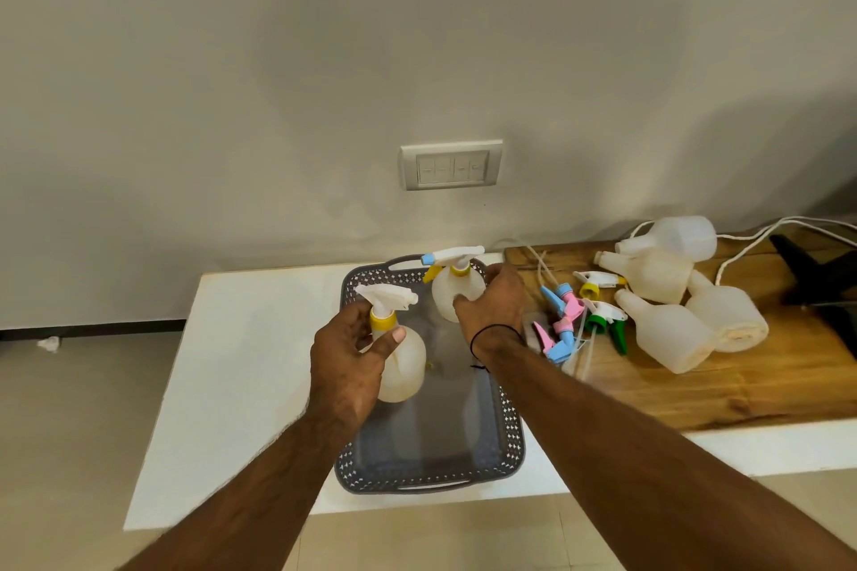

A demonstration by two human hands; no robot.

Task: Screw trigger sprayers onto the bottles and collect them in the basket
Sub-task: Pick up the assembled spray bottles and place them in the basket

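Observation:
A grey perforated basket [508, 427] stands on the white table. Over its left part my left hand [352, 352] grips a translucent bottle [406, 366] by the yellow collar of its white trigger sprayer [387, 299]. At the basket's far end my right hand [494, 304] holds a second bottle [452, 292], fitted with a white sprayer with blue nozzle and yellow trigger [452, 257]. Both bottles stand upright. Loose sprayers [568, 315] in blue, pink, green and yellow lie to the right of the basket. Several bare bottles [672, 329] lie on their sides beyond them.
A wooden board [695, 389] on the right carries the loose bottles and sprayers. White cables [742, 255] and a black stand leg [807, 274] lie at the far right. A wall switch plate [452, 165] sits above the table. The table's front edge is near.

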